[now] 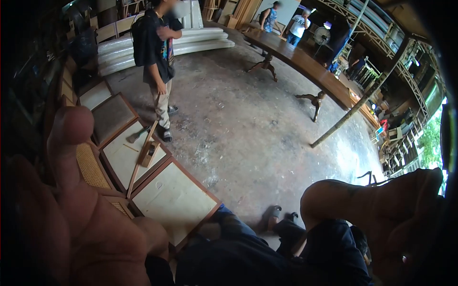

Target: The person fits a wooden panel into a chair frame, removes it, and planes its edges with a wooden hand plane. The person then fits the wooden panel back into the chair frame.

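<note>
My left hand (95, 219) is raised very close to the camera at the left, palm showing, thumb stretched upward. It holds nothing that I can see; its other fingers fade into the dark edge. My right hand (381, 209) is also close, at the right edge, with its fingers hidden in shadow. Beyond my left hand lies a wood-framed pale panel (176, 200). On the adjoining framed panel (117, 155) rest a wooden hand plane (149, 154), a long wooden strip (139, 167), a thin stick (130, 147) and a dark flat-ended tool (137, 135).
A person in black (160, 52) stands past the panels, before wrapped long bundles (200, 40). A long wooden tabletop (305, 64) stands at the back, with carved legs (316, 101) on the concrete floor. A slanted pole (355, 108) rises at right; other people (299, 26) stand behind.
</note>
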